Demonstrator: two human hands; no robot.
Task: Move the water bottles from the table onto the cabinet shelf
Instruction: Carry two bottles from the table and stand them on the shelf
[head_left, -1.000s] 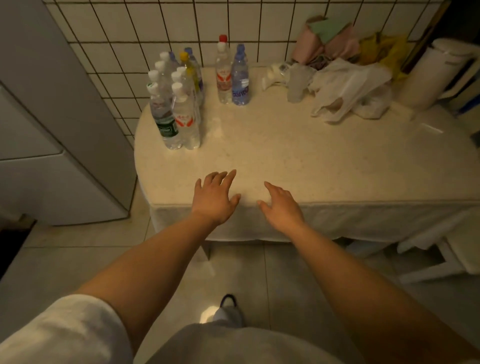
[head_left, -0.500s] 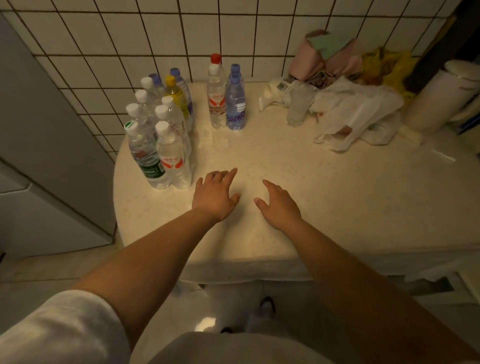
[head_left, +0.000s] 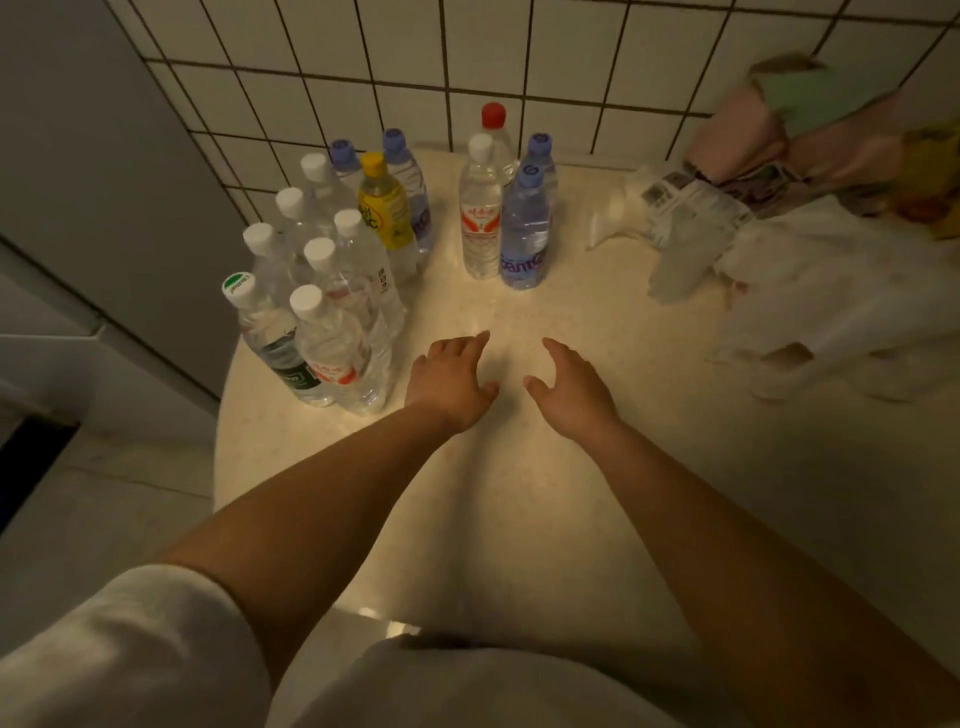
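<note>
Both hands reach out over the worktop (head_left: 519, 519) with fingers loosely spread and holding nothing: the left hand (head_left: 451, 379) and the right hand (head_left: 571, 389) sit side by side with a small gap between them, palms down. Whether they touch the surface or hang just above it I cannot tell.

All the water bottles stand upright on the worktop, none lifted. Beyond and to the left of the left hand is the big cluster (head_left: 332, 260). I count ten there: six with white caps, one green-capped bottle (head_left: 270, 338) at the near left corner, one yellow bottle (head_left: 384, 208) and two with pale blue caps behind it. Straight beyond the hands stands the small group (head_left: 506, 208) of four: one white cap, one red cap at the back, two blue. The rear bottles in both groups are partly hidden by those in front.

Farther right of the small group lies a heap of white plastic bags (head_left: 810, 291) and pink and yellow bundles (head_left: 831, 135), blurred and cut off by the frame edge. A grey cabinet (head_left: 78, 182) stands left of the big cluster.
</note>
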